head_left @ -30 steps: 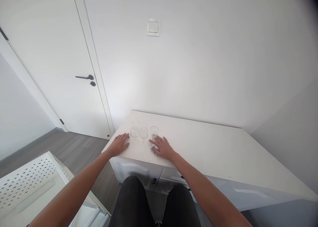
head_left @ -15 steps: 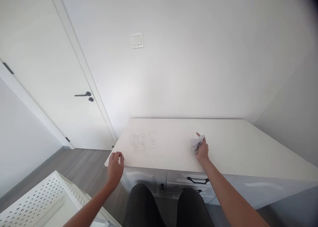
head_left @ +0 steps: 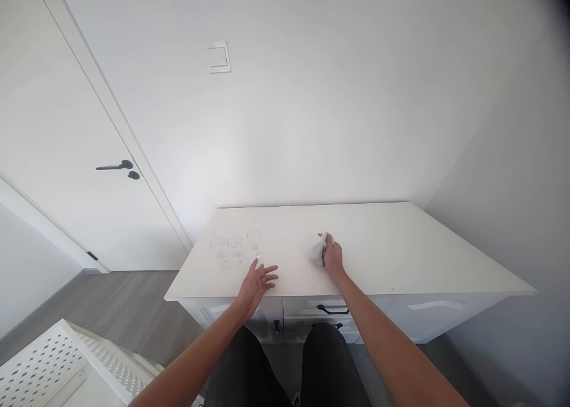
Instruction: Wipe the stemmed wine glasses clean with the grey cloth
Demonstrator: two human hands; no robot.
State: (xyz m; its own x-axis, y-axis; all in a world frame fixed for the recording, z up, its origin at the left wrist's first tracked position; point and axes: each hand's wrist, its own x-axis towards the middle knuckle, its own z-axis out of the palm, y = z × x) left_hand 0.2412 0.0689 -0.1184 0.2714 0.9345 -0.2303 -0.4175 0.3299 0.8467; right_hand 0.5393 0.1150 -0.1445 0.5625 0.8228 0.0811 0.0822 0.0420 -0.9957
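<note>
The right hand's grip [head_left: 332, 256] is, as I see it, closed around a pale cloth [head_left: 317, 252] over the white surface [head_left: 378, 240], while left of it the left hand [head_left: 253, 287] is spread wide, just before some clear stemmed glasses [head_left: 236, 244].

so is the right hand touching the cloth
Touching: the head view shows the right hand gripping the cloth, with its folds sticking out of the grip.
</note>
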